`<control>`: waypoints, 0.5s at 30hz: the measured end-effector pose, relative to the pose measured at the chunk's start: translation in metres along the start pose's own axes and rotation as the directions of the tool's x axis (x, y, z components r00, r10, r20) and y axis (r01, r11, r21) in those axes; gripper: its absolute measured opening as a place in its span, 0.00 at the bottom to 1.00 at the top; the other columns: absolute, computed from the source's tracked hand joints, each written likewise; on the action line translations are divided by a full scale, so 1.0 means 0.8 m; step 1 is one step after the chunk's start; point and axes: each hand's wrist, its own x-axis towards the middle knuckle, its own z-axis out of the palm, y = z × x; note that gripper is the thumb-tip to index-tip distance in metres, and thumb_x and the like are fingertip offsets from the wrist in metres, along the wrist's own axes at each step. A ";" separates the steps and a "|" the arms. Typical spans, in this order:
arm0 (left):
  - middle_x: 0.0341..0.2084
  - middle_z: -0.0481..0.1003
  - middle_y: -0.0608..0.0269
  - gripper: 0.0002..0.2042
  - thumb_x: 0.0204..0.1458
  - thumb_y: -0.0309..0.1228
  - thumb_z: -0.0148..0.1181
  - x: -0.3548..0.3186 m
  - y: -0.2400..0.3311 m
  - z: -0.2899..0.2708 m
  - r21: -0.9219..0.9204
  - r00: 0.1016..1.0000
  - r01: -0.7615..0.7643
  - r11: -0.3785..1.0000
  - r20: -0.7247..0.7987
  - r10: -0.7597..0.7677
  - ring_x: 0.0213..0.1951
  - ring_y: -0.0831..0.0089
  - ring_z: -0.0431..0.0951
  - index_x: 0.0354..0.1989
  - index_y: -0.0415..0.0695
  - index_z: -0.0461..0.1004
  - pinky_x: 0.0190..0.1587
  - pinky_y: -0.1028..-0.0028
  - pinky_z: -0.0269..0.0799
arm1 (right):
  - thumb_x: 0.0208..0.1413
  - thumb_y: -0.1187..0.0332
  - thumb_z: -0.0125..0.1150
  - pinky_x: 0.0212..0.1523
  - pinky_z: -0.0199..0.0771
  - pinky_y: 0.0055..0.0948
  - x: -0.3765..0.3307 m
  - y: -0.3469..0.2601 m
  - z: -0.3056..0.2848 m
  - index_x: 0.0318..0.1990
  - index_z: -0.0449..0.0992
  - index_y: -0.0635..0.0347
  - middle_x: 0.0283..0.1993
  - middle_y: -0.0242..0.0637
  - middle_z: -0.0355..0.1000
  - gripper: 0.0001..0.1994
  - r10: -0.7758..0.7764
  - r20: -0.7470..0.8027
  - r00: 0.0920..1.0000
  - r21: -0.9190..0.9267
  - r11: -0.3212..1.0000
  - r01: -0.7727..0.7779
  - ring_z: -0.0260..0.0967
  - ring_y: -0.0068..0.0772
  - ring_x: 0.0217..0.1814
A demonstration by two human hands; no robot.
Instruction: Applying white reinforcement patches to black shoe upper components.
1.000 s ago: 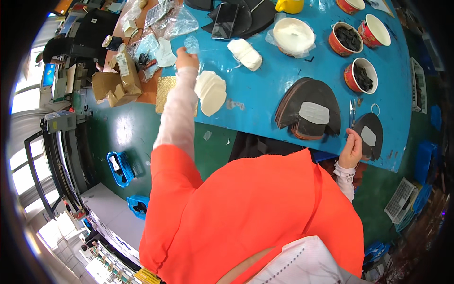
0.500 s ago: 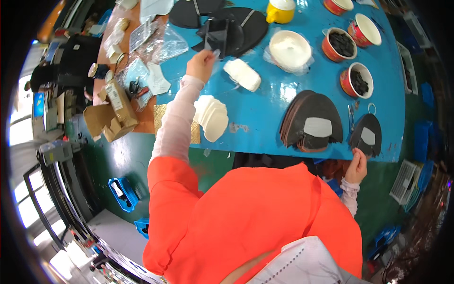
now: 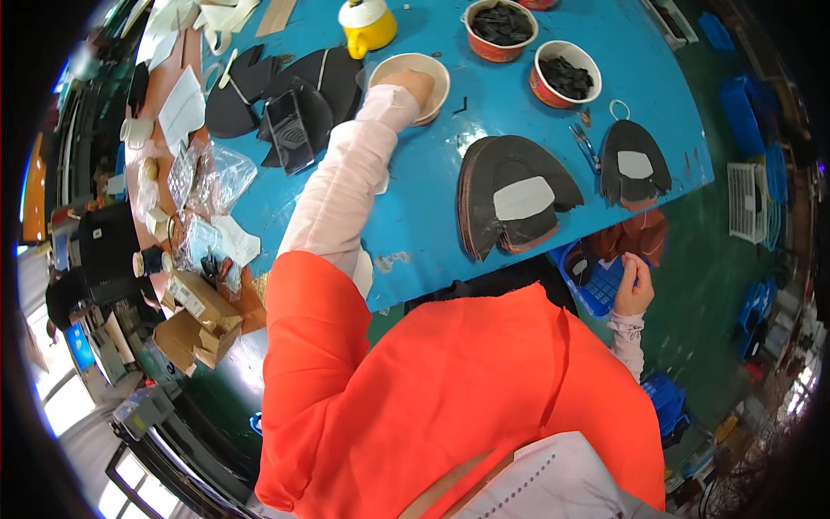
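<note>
My left hand [image 3: 413, 84] reaches into a pale round bowl [image 3: 443, 74] near the table's far side. Its fingers are hidden inside, so what they touch does not show. Just off the table's front edge, my right hand [image 3: 635, 290] has thumb and fingers pinched together; anything between them is too small to make out. Nearest to it is a rounded dark piece [image 3: 616, 177] with a notched edge and a white patch. Left of that lies a thick stack of similar dark pieces [image 3: 484, 173], with a white patch on top.
Metal nippers [image 3: 586, 149] lie between the dark pieces. Behind are tubs of black bits [image 3: 566, 97] and a yellow pot [image 3: 369, 33]. A phone [image 3: 290, 130] rests on black pieces at left. A blue basket [image 3: 596, 290] stands below the table edge.
My left hand has gone from beside the phone into the pale bowl. My right hand has come away from the smaller dark piece. The whole view has shifted.
</note>
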 end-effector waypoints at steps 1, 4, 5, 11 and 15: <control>0.39 0.74 0.50 0.12 0.46 0.26 0.54 -0.002 0.003 -0.006 -0.007 1.000 -0.001 1.000 0.002 0.001 0.42 0.55 0.75 0.41 0.45 0.72 0.43 0.65 0.70 | 0.56 0.71 0.50 0.40 0.69 0.24 -0.007 0.001 -0.004 0.38 0.74 0.64 0.35 0.39 0.74 0.08 0.007 -0.016 1.000 -0.034 0.999 -0.008 0.72 0.28 0.37; 0.38 0.74 0.51 0.11 0.46 0.26 0.54 0.018 0.017 -0.001 -0.013 1.000 -0.011 1.000 0.001 0.011 0.41 0.56 0.75 0.40 0.45 0.73 0.43 0.65 0.70 | 0.56 0.71 0.50 0.39 0.69 0.24 -0.011 0.006 -0.004 0.38 0.74 0.64 0.34 0.38 0.74 0.08 0.004 -0.021 1.000 -0.074 0.997 -0.006 0.72 0.28 0.37; 0.38 0.74 0.51 0.11 0.46 0.26 0.54 0.023 0.018 0.001 -0.020 1.000 -0.009 1.000 0.001 0.009 0.41 0.56 0.75 0.40 0.46 0.73 0.42 0.65 0.70 | 0.55 0.71 0.51 0.39 0.70 0.24 -0.008 0.006 -0.002 0.36 0.75 0.64 0.33 0.38 0.74 0.08 0.025 -0.016 1.000 -0.056 0.998 -0.026 0.72 0.29 0.36; 0.36 0.75 0.53 0.10 0.47 0.26 0.53 0.036 -0.006 0.004 -0.059 0.997 -0.075 0.995 -0.001 0.075 0.39 0.59 0.75 0.38 0.46 0.73 0.42 0.67 0.70 | 0.56 0.69 0.52 0.38 0.69 0.23 0.005 0.016 -0.001 0.36 0.74 0.64 0.32 0.38 0.74 0.09 -0.035 0.036 0.999 -0.086 0.996 0.038 0.72 0.27 0.36; 0.34 0.75 0.54 0.09 0.47 0.26 0.52 0.015 -0.011 0.009 -0.083 0.997 -0.071 0.994 0.014 0.073 0.38 0.60 0.75 0.37 0.47 0.73 0.41 0.68 0.70 | 0.56 0.67 0.52 0.35 0.69 0.24 -0.009 0.070 -0.001 0.35 0.75 0.62 0.31 0.37 0.74 0.09 0.088 0.076 0.993 -0.102 0.992 -0.080 0.72 0.26 0.33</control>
